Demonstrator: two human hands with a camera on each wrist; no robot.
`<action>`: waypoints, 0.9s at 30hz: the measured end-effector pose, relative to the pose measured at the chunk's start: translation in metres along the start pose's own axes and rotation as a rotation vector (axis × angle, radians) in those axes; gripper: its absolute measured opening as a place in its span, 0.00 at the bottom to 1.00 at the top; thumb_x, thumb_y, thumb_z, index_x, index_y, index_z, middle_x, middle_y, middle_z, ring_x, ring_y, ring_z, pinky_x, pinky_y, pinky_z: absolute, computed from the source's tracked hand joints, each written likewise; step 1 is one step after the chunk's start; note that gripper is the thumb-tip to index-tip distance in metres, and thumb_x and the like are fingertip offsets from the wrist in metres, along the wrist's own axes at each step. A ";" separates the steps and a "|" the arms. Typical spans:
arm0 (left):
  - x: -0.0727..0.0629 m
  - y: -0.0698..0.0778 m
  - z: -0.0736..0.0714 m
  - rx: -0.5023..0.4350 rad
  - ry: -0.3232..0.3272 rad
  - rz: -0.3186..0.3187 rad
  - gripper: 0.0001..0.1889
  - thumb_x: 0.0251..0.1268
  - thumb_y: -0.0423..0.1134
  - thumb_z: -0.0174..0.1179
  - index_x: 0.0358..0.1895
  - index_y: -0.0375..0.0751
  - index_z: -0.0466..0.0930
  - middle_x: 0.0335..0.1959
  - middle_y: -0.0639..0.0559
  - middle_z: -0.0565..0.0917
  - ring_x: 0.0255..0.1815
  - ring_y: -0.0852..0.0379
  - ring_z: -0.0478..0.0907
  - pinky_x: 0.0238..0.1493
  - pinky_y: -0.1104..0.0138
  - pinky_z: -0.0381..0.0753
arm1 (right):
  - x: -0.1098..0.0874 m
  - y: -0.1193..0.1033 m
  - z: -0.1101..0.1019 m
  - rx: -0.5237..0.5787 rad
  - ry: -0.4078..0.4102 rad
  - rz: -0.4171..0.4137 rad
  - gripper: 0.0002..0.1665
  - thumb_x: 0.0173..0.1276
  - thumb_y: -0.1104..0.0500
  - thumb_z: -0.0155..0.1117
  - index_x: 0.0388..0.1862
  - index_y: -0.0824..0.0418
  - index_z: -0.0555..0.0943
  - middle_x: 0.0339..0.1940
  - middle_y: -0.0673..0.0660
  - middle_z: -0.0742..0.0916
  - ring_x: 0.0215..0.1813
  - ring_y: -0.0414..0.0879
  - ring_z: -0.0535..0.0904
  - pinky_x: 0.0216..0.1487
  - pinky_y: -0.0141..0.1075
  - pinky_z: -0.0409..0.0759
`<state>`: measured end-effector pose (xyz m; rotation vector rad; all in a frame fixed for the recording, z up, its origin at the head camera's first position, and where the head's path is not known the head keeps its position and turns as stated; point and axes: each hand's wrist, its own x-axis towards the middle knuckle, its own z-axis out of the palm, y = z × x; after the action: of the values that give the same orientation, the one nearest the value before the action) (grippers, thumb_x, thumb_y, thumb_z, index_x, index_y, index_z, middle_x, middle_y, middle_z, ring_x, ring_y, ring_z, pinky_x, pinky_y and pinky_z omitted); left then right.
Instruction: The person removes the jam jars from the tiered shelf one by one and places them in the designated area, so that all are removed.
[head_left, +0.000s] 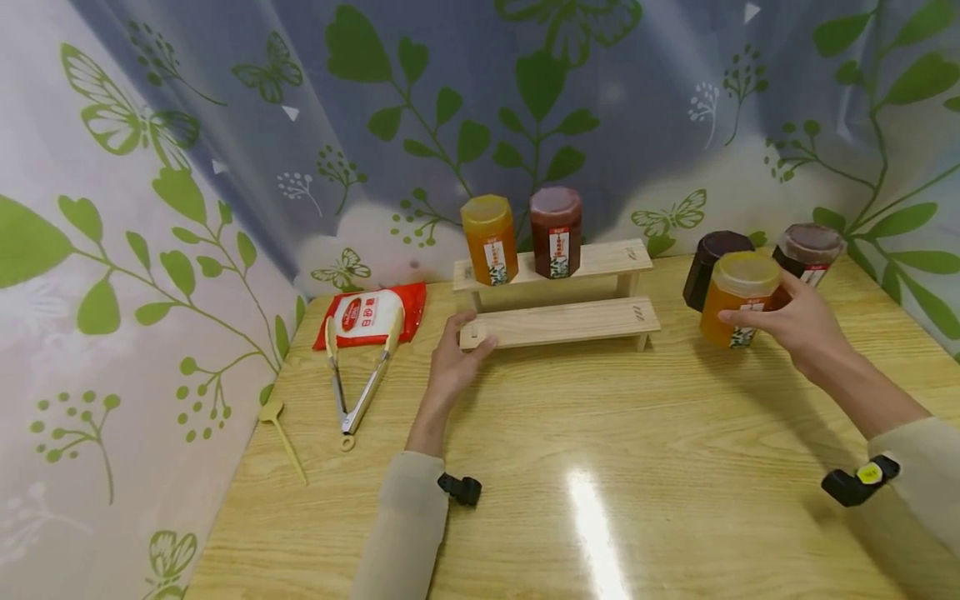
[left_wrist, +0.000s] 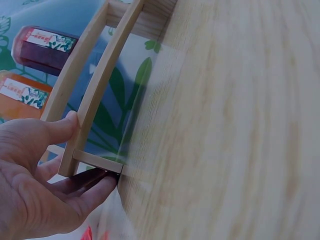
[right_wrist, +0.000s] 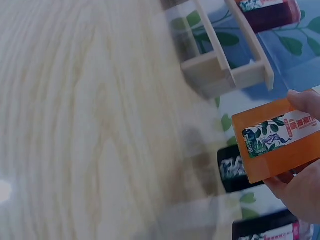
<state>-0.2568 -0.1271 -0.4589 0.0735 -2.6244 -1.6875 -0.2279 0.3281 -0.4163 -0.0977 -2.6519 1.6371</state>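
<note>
My right hand (head_left: 806,325) grips a jar of orange contents (head_left: 722,321) with a yellowish lid, thumb and fingers on opposite sides. This jar is upright and overlaps a dark jar (head_left: 697,275) behind it. Another dark jar (head_left: 802,262) with a pinkish lid stands just beyond the hand. On the left, my left hand (head_left: 452,367) holds the left end of a two-tier wooden rack (head_left: 558,323), its thumb against the lower step in the left wrist view. An orange jar (head_left: 487,242) and a dark red jar (head_left: 555,242) stand on the upper step.
A red and white packet (head_left: 367,315) lies at the back left, with metal tongs (head_left: 363,396) overlapping its front. A small yellow spoon (head_left: 287,442) is near the table's left edge. Patterned curtain (head_left: 420,100) borders the wooden table (head_left: 525,467) behind and at the sides.
</note>
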 end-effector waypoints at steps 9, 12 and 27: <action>0.000 0.000 0.001 -0.005 -0.003 -0.003 0.31 0.72 0.47 0.68 0.74 0.55 0.68 0.80 0.47 0.67 0.82 0.43 0.56 0.78 0.46 0.60 | -0.006 0.025 -0.017 -0.031 0.065 0.029 0.43 0.67 0.49 0.77 0.75 0.50 0.65 0.50 0.37 0.74 0.49 0.36 0.69 0.43 0.20 0.72; 0.000 -0.001 0.001 -0.007 -0.005 -0.009 0.31 0.72 0.48 0.68 0.75 0.56 0.68 0.80 0.47 0.67 0.82 0.42 0.56 0.77 0.45 0.61 | -0.006 0.033 -0.022 -0.043 0.081 0.031 0.44 0.67 0.48 0.77 0.76 0.51 0.65 0.49 0.35 0.74 0.49 0.33 0.69 0.43 0.18 0.71; 0.000 0.000 0.000 -0.007 -0.001 -0.014 0.31 0.72 0.47 0.68 0.75 0.56 0.68 0.80 0.46 0.66 0.82 0.43 0.56 0.78 0.45 0.60 | 0.000 0.061 -0.046 -0.029 0.156 0.041 0.43 0.65 0.51 0.79 0.73 0.38 0.66 0.49 0.29 0.72 0.48 0.27 0.68 0.42 0.16 0.69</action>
<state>-0.2566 -0.1274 -0.4590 0.0911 -2.6247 -1.7008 -0.2225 0.3963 -0.4503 -0.2703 -2.5734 1.5344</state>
